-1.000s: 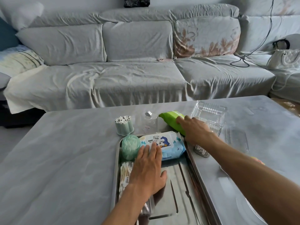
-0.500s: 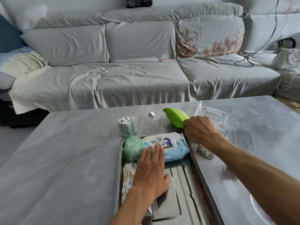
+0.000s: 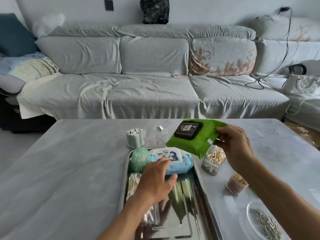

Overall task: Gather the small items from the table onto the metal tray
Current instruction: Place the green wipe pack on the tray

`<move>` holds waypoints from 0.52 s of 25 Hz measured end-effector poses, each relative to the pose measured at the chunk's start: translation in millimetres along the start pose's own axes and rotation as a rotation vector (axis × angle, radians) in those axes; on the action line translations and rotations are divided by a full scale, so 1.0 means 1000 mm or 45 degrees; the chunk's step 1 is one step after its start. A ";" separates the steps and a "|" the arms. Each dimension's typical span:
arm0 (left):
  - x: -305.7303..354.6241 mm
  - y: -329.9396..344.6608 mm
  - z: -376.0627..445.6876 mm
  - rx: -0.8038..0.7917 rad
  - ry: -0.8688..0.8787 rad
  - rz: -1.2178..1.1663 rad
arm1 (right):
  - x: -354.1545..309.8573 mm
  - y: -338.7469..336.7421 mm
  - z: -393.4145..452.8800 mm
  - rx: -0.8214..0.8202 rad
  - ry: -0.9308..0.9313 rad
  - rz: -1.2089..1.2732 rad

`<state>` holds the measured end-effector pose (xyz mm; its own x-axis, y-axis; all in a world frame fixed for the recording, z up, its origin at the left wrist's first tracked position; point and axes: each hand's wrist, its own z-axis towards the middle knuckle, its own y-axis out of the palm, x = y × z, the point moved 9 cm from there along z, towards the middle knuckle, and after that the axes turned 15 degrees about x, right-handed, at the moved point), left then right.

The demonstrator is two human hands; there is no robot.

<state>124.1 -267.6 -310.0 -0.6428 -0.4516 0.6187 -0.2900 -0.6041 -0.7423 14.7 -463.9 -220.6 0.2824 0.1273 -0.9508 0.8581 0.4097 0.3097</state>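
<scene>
Above tray [image 3: 125, 184] — rt grip [image 3: 232, 146] pinches green wipes pack [image 3: 194, 139], black flap.

- Our right hand [image 3: 232, 146] is raised above the table, forearm reaching in from the lower right, wrist bent slightly.
- Its fingers [image 3: 225, 130] and thumb pinch the edge of a green wipes pack [image 3: 192, 141], holding it tilted in the air.
- Our left hand [image 3: 155, 182] is spread, palm down, fingers loosely apart and extended forward, thumb splayed to the right.
- The left forearm enters from the bottom edge and runs up toward the hand; the hand looks motion-blurred.
</scene>
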 end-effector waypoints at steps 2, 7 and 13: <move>-0.008 -0.011 -0.020 0.099 -0.569 -0.899 | 0.015 -0.012 -0.026 -0.107 0.282 0.215; 0.011 0.005 -0.094 -0.215 -1.023 -1.724 | 0.093 -0.052 -0.091 0.087 0.655 -0.131; -0.035 0.004 -0.121 0.187 -1.202 -1.326 | 0.120 -0.051 -0.149 -0.170 0.778 -0.612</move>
<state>59.7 -175.0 -365.6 0.5431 0.0095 0.8396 -0.2179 -0.9641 0.1519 -58.7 -335.1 -350.9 -0.4257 0.3662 -0.8274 0.7563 0.6461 -0.1031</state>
